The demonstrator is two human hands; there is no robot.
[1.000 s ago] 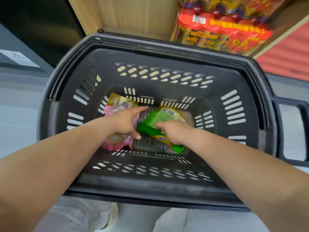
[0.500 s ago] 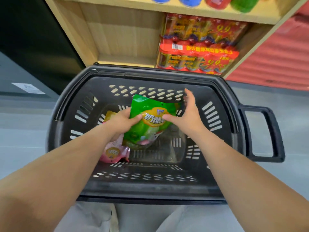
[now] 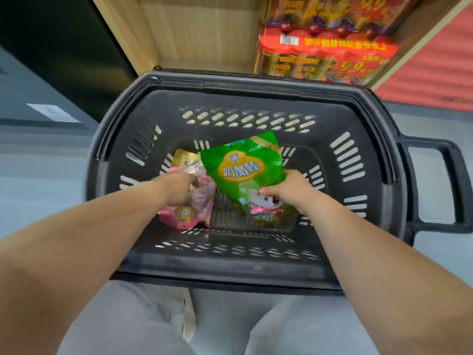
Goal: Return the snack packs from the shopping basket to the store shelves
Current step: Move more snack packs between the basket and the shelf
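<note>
Head view, looking down: a black basket [image 3: 256,88] sits in front of a person's knees, with both bare forearms reaching into it. The right hand [image 3: 291,192] grips the lower right corner of a green pack [image 3: 243,170], thumb pressed on its front, and holds it tilted up above the basket floor with its printed face toward the camera. The left hand [image 3: 179,188] is down on a pink pack [image 3: 194,203] that lies on the left side of the basket floor; the fingers curl into its crinkled wrapper, but motion blur hides whether they have closed on it. The 2 packs sit just beside each other, the green one overlapping the pink one's right edge. Beyond the basket stands a wooden shelf [image 3: 194,34], bare on its left, with red bottle multipacks [image 3: 325,55] stacked on its right. The basket's side handle [image 3: 450,185] juts out to the right.
</note>
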